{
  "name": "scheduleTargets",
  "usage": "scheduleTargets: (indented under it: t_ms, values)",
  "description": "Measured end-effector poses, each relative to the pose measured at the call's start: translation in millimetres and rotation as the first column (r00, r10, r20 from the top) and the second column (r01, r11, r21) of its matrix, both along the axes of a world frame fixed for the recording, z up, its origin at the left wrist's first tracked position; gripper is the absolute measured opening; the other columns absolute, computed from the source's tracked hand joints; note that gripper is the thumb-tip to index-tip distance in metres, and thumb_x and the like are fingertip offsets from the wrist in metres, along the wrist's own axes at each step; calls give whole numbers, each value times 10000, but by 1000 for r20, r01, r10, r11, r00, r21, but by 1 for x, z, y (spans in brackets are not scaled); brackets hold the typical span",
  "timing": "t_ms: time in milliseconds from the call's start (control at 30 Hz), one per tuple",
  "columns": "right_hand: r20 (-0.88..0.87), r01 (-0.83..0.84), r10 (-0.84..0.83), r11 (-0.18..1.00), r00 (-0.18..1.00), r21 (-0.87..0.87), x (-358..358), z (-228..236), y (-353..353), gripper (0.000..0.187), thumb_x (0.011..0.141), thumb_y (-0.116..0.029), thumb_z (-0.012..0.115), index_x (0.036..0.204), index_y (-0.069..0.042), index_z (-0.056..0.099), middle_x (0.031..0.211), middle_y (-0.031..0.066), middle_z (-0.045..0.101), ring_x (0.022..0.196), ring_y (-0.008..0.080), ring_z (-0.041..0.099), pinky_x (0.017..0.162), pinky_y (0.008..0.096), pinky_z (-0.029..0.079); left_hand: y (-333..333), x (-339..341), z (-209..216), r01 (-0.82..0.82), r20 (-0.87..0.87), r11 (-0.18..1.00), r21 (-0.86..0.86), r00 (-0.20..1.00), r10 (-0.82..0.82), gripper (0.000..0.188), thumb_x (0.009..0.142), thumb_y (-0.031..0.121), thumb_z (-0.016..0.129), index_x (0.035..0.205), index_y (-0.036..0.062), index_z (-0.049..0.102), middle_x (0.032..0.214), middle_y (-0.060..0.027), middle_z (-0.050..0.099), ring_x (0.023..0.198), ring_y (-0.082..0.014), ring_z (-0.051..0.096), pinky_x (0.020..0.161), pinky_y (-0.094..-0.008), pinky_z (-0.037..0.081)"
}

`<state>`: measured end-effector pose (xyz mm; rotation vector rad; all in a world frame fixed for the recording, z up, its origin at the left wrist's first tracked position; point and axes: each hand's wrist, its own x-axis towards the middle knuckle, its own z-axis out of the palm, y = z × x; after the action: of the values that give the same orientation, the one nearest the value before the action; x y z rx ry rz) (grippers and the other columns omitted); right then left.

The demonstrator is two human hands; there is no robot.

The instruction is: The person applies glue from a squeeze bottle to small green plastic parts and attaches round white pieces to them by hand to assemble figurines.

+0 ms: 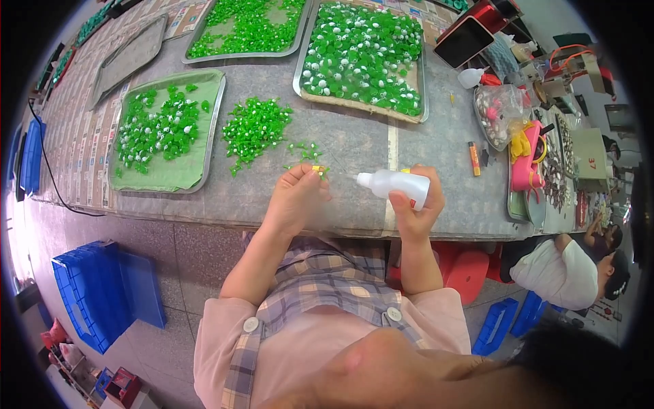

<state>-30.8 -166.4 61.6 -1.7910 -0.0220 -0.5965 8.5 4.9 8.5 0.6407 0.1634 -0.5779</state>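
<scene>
My left hand [298, 194] pinches a small green piece [322, 170] between thumb and fingertips, above the table's near edge. Something yellow shows at those fingertips. In my right hand [420, 204] is a white squeeze bottle [395, 185], tilted on its side with its thin nozzle pointing left toward the green piece. A short gap separates nozzle and piece. Just beyond my left hand lie a few loose green pieces [304, 150] and a larger pile of green pieces with pale tips [255, 131].
A tray with green cloth [157, 178] holds green-and-white pieces at left. Two fuller trays stand at the back, one of green pieces [245, 27], one of green-and-white pieces [361, 58]. An orange tube [474, 159] and pink tape dispenser [526, 160] lie right. Another person [562, 273] sits far right.
</scene>
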Motion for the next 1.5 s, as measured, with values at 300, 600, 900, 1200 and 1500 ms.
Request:
scheduleTargets:
  t_ms: [300,600,900,1200,1500]
  values:
    - [35,4,-1,997,999,-82,2,-4,-1,291,617,-206,666,728,-23,469,608,34,491,514,79,445,446,189,341,0,0,-1,5,13,1000,-8,1000,-5,78,742,137,531,717,75,490,649,-24,508,554,-93,464,537,-234,413]
    - [10,-14,14,1000,1000,16,-3,-5,-1,355,645,-298,631,771,-26,441,642,3,394,567,62,348,486,179,268,3,0,3,-186,230,957,224,964,134,104,704,8,534,805,30,536,743,-34,557,657,-96,523,603,-216,424]
    - [22,1,-1,1000,1000,15,-1,-9,0,298,620,-213,664,752,-31,468,614,8,481,507,54,421,438,168,315,3,-1,3,-261,329,928,267,929,167,125,684,-27,537,801,16,542,768,-36,559,686,-98,527,641,-209,419]
    - [21,27,-30,990,999,136,-5,-10,-14,271,641,-178,644,780,-37,459,690,26,498,589,74,475,470,190,371,1,0,3,-237,301,932,275,942,150,120,689,-23,535,805,10,541,762,-38,559,680,-102,528,638,-212,420]
    - [-190,214,-133,833,973,510,30,-35,-110,291,660,-105,621,901,-3,492,831,32,529,738,95,502,635,195,393,4,1,-1,-233,245,950,209,953,180,81,727,26,524,808,32,520,749,-40,549,640,-119,536,625,-252,454]
